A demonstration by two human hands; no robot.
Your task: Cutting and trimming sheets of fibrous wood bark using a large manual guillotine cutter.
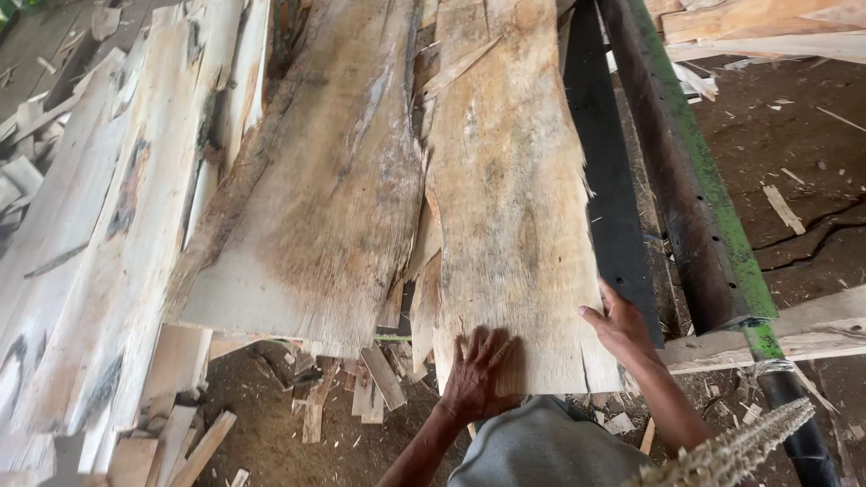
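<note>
My left hand (pixel 478 374) lies flat, fingers spread, on the near end of the slab (pixel 514 207), and my right hand (pixel 621 329) hooks loosely over its right edge, gripping nothing fully. The slab rests on top of the stack, just beside a wider plank (pixel 316 198) and a dark rail (pixel 686 180). I judge it thin, stiff, fairly light but splintery at its ragged edges, best taken by both long sides near this end.

the board (pixel 514 207) under both hands is thin, rough-sawn pale wood, matt, with splintered edges. the rail (pixel 686 171) beside it is dull rusty metal with worn green paint.
</note>
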